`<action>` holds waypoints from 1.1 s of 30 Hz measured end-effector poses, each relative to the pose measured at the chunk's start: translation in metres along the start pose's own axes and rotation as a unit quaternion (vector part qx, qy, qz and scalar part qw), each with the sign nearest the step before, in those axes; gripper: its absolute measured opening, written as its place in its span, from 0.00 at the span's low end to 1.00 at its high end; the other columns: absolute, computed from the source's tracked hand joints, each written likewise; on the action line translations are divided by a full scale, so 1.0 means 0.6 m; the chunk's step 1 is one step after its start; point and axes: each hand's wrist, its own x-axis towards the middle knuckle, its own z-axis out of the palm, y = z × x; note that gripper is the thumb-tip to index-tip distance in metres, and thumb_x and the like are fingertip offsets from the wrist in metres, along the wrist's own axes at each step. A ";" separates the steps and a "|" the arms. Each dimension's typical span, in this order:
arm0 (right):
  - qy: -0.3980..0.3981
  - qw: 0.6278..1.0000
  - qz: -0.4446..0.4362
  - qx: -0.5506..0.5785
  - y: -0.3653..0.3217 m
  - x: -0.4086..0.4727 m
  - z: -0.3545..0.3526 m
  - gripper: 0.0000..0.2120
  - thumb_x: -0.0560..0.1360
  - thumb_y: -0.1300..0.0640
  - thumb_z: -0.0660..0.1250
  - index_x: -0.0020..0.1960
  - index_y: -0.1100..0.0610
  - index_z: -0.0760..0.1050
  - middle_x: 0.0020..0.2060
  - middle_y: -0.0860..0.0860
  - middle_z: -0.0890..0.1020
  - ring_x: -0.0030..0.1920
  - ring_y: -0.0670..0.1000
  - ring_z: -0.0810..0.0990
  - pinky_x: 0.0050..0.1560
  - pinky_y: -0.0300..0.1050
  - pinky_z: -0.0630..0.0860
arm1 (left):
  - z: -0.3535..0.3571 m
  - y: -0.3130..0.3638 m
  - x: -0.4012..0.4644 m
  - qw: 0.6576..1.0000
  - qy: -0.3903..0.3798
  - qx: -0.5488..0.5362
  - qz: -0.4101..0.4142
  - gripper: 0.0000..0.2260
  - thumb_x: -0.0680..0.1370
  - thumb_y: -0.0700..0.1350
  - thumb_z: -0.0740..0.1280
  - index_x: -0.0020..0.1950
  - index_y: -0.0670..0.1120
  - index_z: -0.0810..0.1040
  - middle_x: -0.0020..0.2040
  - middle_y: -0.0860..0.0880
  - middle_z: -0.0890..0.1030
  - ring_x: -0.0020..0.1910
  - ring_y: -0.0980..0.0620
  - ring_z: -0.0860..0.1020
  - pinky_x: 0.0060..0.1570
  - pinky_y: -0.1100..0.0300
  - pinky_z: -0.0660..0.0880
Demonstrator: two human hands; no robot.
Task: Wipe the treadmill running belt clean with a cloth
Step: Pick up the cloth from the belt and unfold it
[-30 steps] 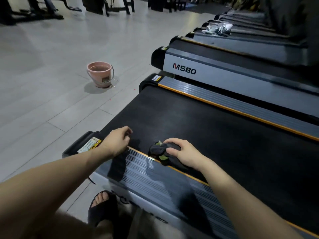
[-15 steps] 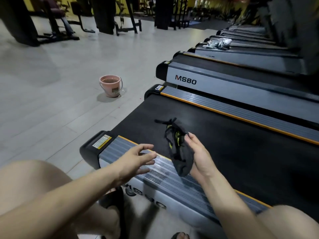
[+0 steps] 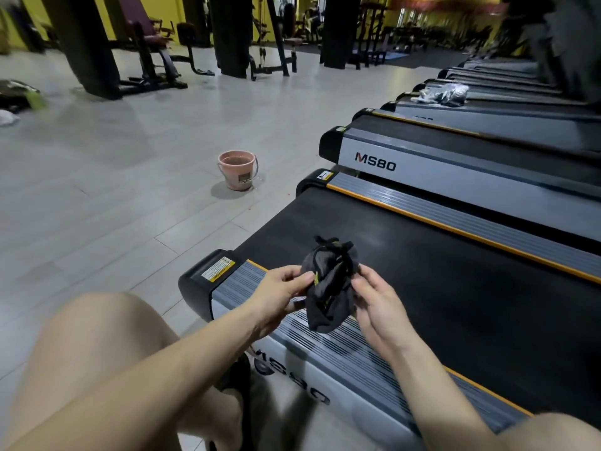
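Head view: cloth (image 3: 328, 288), dark and bunched with small yellow-green flecks, hangs in the air between two bare hands, just above the near side rail (image 3: 341, 346) of a treadmill. Left hand (image 3: 279, 296) pinches the cloth's left edge with fingertips and thumb; right hand (image 3: 377, 304) pinches the right edge, its fingers curled onto the fabric. Holding it from both sides like this looks like refolding or turning it to a fresh face before it goes onto the belt.

Belt (image 3: 439, 288), broad, black and matte, lies directly beyond the hands and stretches away to the right; the cloth is not touching it. Nothing lies on the part of the belt in view, so the way down to it looks unobstructed. A grey ribbed rail with an orange edge runs along each side of the belt.

Bare knees fill the lower corners; the person seems to be crouching at the treadmill's side. A pink bucket (image 3: 237, 170) stands on the pale tiled floor (image 3: 113, 206), well apart to the left beyond the treadmill's end. More treadmills (image 3: 455, 170) line up beyond, one carrying a crumpled grey bundle (image 3: 445, 93). Gym machines (image 3: 153, 53) stand at the far side of the room.
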 end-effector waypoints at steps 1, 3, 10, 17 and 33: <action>0.006 1.000 0.000 0.000 -0.006 0.002 -0.008 0.14 0.83 0.63 0.58 0.66 0.59 0.75 0.59 0.60 0.82 0.63 0.61 0.79 0.66 0.60 0.73 | -0.002 0.001 0.007 1.000 0.015 0.010 0.013 0.04 0.80 0.42 0.70 0.51 0.41 0.81 0.47 0.42 0.81 0.48 0.47 0.79 0.51 0.52 0.79; 0.028 0.999 0.008 0.022 -0.018 0.006 -0.032 0.14 0.83 0.61 0.59 0.66 0.58 0.76 0.59 0.59 0.83 0.61 0.58 0.81 0.65 0.57 0.75 | -0.010 0.005 0.020 0.996 0.051 0.063 0.041 0.03 0.80 0.41 0.70 0.51 0.41 0.81 0.47 0.43 0.80 0.47 0.49 0.79 0.47 0.52 0.79; 0.057 0.962 -0.075 -0.257 -0.003 0.019 -0.062 0.15 0.77 0.55 0.71 0.63 0.49 0.79 0.58 0.45 0.83 0.60 0.41 0.80 0.68 0.50 0.73 | -0.001 0.000 0.050 0.914 0.029 0.383 0.132 0.06 0.76 0.46 0.72 0.46 0.56 0.77 0.38 0.58 0.81 0.36 0.56 0.78 0.38 0.56 0.75; 0.029 0.908 -0.097 -0.407 0.026 0.031 -0.034 0.16 0.73 0.47 0.73 0.60 0.47 0.80 0.50 0.43 0.82 0.52 0.43 0.80 0.57 0.45 0.77 | 0.018 0.005 0.038 0.903 -0.022 0.388 0.186 0.08 0.78 0.41 0.71 0.51 0.55 0.79 0.45 0.56 0.83 0.44 0.54 0.81 0.44 0.57 0.78; 0.067 0.945 -0.104 -0.302 -0.002 0.016 -0.038 0.12 0.74 0.54 0.74 0.55 0.42 0.77 0.54 0.43 0.82 0.60 0.42 0.78 0.65 0.49 0.76 | -0.073 0.008 0.023 0.964 0.004 0.243 0.106 0.14 0.75 0.35 0.75 0.59 0.44 0.81 0.51 0.39 0.84 0.51 0.49 0.83 0.53 0.59 0.80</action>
